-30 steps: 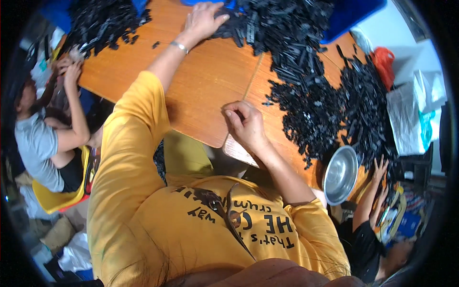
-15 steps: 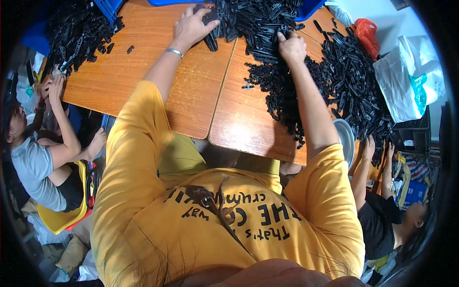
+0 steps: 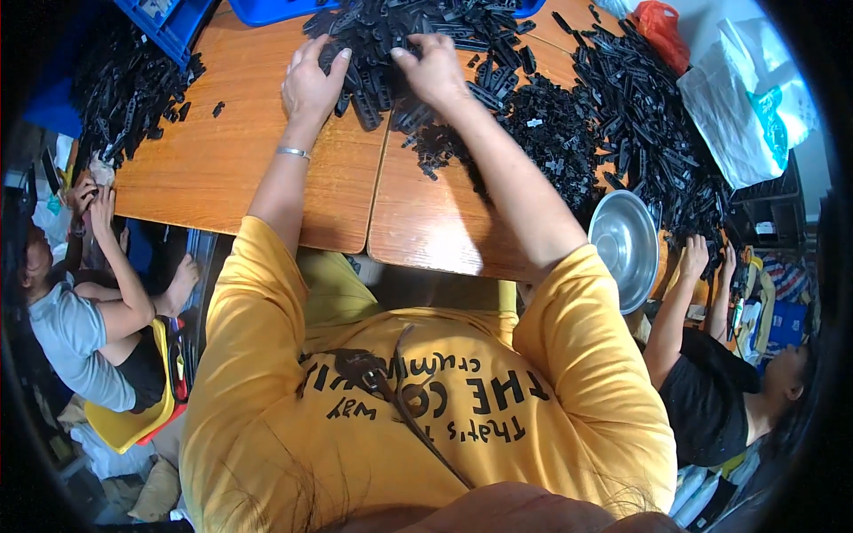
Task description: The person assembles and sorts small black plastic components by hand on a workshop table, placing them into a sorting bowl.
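My left hand (image 3: 311, 84) lies at the left side of a pile of long black plastic pieces (image 3: 369, 84), thumb held away from its fingers. Facing it across the pile is my right hand (image 3: 437, 73), thumb and forefinger apart and touching the pieces, the other fingers partly hidden. Pieces between the two hands are blurred, and I see none gripped singly. To the right of my right forearm spreads a heap of small black plastic pieces (image 3: 546, 133).
Blue trays (image 3: 267, 11) stand at the far edge. More long black pieces (image 3: 644, 133) cover the right side, near a metal bowl (image 3: 622, 258), white bag (image 3: 746, 107) and red bag (image 3: 662, 34). Co-workers sit left and right, hands at black parts; the left heap (image 3: 124, 98) is beside a blue crate (image 3: 164, 27).
My right hand has swept left, toward my left hand, with black pieces shifting before it. My left hand has come slightly left and nearer. The metal bowl shows more fully.
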`<action>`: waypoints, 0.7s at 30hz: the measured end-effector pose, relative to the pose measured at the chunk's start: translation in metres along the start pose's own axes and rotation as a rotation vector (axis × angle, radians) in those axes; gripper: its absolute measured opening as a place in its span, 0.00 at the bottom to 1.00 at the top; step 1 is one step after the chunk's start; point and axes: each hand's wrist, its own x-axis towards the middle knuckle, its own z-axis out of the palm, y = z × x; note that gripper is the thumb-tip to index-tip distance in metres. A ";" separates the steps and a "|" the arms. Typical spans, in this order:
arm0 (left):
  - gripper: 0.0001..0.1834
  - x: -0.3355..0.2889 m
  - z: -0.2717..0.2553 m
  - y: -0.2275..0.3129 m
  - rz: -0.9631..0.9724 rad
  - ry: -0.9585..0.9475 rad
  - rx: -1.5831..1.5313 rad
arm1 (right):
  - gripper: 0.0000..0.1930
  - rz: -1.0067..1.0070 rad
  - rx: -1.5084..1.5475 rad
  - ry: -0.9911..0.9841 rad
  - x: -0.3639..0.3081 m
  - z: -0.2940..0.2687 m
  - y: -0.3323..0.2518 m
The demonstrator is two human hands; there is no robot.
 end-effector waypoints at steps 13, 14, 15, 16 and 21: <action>0.23 -0.002 0.009 0.005 0.040 0.004 0.137 | 0.24 0.028 -0.226 0.153 -0.012 -0.017 0.043; 0.23 -0.001 0.011 0.007 0.042 -0.001 0.148 | 0.24 -0.028 -0.146 0.127 -0.008 -0.010 0.041; 0.23 -0.001 0.010 0.002 0.030 -0.006 0.146 | 0.23 -0.066 -0.125 0.088 -0.006 -0.006 0.038; 0.23 -0.003 0.009 0.000 0.025 -0.007 0.147 | 0.22 -0.105 -0.108 0.048 -0.005 -0.008 0.028; 0.22 -0.003 0.008 0.006 0.055 0.016 0.139 | 0.14 -0.050 -0.645 -0.228 0.016 -0.131 0.063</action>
